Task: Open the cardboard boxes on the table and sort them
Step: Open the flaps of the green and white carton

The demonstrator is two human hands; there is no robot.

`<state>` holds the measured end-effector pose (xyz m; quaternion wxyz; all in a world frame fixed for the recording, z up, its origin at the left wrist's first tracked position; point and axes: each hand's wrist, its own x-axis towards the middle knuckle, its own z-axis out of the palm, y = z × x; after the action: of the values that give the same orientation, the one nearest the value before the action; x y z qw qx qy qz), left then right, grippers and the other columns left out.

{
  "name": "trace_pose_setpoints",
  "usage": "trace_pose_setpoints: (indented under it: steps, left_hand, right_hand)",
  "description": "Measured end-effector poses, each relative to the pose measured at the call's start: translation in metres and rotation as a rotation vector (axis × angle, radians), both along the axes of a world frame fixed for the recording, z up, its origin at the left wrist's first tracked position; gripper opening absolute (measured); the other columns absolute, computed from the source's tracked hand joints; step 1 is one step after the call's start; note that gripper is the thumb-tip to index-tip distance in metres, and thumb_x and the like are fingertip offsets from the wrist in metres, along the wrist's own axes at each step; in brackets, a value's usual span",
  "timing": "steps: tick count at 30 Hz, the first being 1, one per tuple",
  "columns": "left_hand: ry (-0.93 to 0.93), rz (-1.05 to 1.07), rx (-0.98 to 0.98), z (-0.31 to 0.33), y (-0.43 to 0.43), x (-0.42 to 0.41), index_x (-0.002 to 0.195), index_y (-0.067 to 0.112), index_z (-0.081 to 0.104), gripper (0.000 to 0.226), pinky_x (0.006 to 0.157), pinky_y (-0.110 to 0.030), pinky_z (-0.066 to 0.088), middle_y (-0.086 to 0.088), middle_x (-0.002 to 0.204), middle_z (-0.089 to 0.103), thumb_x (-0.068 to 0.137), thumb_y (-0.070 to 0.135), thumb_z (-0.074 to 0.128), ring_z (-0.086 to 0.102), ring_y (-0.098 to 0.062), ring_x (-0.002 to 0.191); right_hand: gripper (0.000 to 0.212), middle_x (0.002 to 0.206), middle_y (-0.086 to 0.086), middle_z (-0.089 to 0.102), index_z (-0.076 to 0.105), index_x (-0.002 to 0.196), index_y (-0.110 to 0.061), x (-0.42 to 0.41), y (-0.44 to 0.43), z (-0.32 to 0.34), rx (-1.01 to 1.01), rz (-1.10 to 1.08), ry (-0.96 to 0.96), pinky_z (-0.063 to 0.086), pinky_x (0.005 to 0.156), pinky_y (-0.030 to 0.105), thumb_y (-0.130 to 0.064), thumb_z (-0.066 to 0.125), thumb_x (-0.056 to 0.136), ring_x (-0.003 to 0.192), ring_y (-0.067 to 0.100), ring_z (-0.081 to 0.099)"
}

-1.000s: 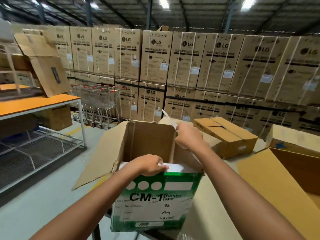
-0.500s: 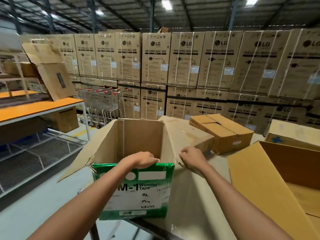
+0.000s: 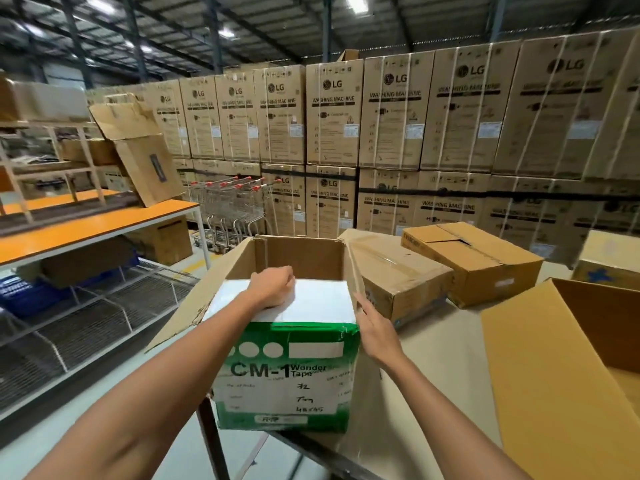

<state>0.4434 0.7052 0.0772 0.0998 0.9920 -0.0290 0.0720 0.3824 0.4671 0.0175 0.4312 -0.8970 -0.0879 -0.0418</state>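
Note:
A green and white cardboard box (image 3: 284, 375) marked CM-1 Wonder Tape stands at the table's near left corner. Its brown left flap (image 3: 211, 292), far flap (image 3: 301, 254) and right flap (image 3: 356, 271) stand open. A white flap (image 3: 311, 303) lies level across the opening. My left hand (image 3: 273, 289) rests on that white flap with its fingers curled over the far edge. My right hand (image 3: 375, 327) lies flat, fingers straight, against the box's right side just under the right flap.
On the table (image 3: 436, 358) behind are a taped brown box (image 3: 398, 275), a closed box (image 3: 478, 261) and another box (image 3: 609, 261) at far right. A large open box (image 3: 554, 368) sits near right. An orange shelf (image 3: 86, 230), trolleys (image 3: 235, 202) and stacked washing-machine cartons (image 3: 398, 133) stand beyond.
The white flap has come down over the opening under my left hand. My right hand has dropped from the far right flap to the box's right side, and its fingers have spread.

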Motion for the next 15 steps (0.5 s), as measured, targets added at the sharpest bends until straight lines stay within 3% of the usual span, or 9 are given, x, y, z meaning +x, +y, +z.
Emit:
trace_pose_setpoints:
  steps: [3,6,10,15]
  left_hand:
    - [-0.451,0.036,0.039,0.025,-0.003,-0.012,0.088,0.017,0.05,0.017,0.067,-0.039,0.029,-0.012,0.083,0.067,0.1,0.017,0.038,0.06,-0.035,0.079]
    - [-0.576,0.052,0.041,0.052,-0.009,-0.029,0.093,0.012,0.051,0.019,0.058,-0.037,0.03,-0.018,0.075,0.066,0.103,0.02,0.038,0.06,-0.038,0.065]
    - [-0.249,0.041,0.037,0.098,-0.007,-0.059,0.099,0.013,0.06,0.027,0.072,-0.038,0.049,-0.013,0.1,0.068,0.101,0.027,0.037,0.063,-0.034,0.089]
    - [0.395,-0.152,-0.072,0.132,-0.017,-0.113,0.111,0.013,0.063,0.024,0.081,-0.035,0.055,-0.007,0.104,0.068,0.095,0.031,0.062,0.065,-0.018,0.088]
  right_hand:
    - [0.045,0.154,-0.003,0.044,0.039,0.15,-0.034,0.006,-0.002,0.002,0.131,0.009,0.042,0.036,0.111,0.046,-0.041,0.035,0.106,0.139,0.025,0.042]
    - [0.04,0.145,-0.001,0.055,0.051,0.142,-0.034,0.012,-0.009,0.007,0.182,0.029,0.05,0.043,0.108,0.046,-0.035,0.046,0.102,0.129,0.02,0.052]
    - [0.049,0.151,0.0,0.048,0.047,0.145,-0.032,0.017,-0.017,0.017,0.114,0.122,0.092,0.039,0.112,0.049,-0.042,0.054,0.098,0.137,0.021,0.046]
    - [0.081,0.159,-0.002,0.032,0.034,0.151,-0.036,0.016,-0.027,0.035,0.173,0.278,0.328,0.051,0.095,0.052,-0.05,0.075,0.083,0.138,0.026,0.039]
